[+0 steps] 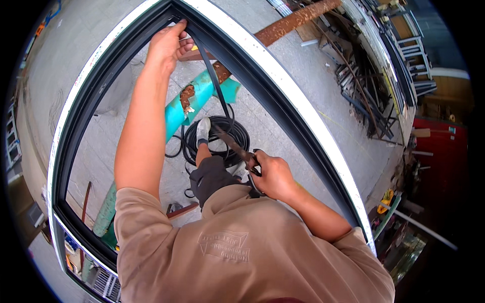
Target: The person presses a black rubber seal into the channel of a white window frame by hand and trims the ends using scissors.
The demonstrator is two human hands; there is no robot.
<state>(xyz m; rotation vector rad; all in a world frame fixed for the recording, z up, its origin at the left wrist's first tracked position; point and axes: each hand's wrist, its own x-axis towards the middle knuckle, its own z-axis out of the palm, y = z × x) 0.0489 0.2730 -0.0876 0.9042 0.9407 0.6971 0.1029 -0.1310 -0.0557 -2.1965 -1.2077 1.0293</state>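
Note:
A large white window frame [280, 68] with a black inner channel surrounds my arms. At its far corner, my left hand [166, 48] is closed on a black rubber strip [214, 76], with the thumb and fingertips against the channel. From there the strip hangs down toward a black coil [241, 136] on the floor, beside my foot. My right hand [277, 177] grips dark scissors [233, 145] near my waist, their blades pointing away and to the left. The blades look closed. Part of the scissor handles is hidden by my fingers.
Below the frame runs a rusty pipe [298, 22], partly wrapped in teal sheeting [199, 96]. Metal scrap [351, 81] is piled at the right, near a ladder [417, 60]. A dark red panel [439, 151] stands farther right.

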